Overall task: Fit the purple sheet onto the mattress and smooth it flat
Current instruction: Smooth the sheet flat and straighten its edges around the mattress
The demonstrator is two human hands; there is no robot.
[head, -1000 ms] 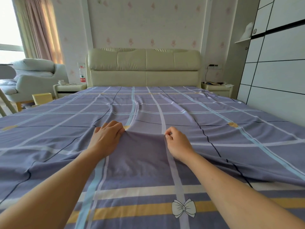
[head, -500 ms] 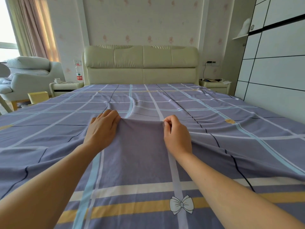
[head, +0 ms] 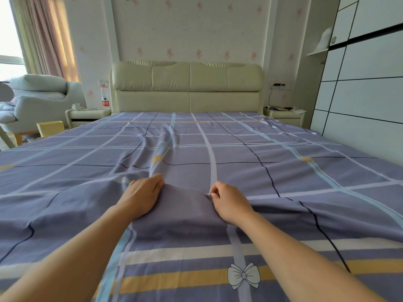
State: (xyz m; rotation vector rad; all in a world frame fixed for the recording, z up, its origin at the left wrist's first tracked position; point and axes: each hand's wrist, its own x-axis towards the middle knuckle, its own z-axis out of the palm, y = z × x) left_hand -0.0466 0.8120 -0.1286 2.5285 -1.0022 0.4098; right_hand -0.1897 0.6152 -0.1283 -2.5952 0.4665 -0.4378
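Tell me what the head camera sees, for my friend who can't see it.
A person's left hand and right hand each grip a bunch of the spread-out purple sheet with curled fingers. A raised wrinkle runs from the left hand toward the cream headboard.

A cream padded headboard (head: 187, 86) stands against pink-patterned wallpaper (head: 192, 29). A nightstand (head: 87, 115) beside a pale armchair (head: 41, 99) holds a bottle (head: 105, 98) and a cup (head: 76, 106); a yellow bin (head: 50, 128) sits nearby.
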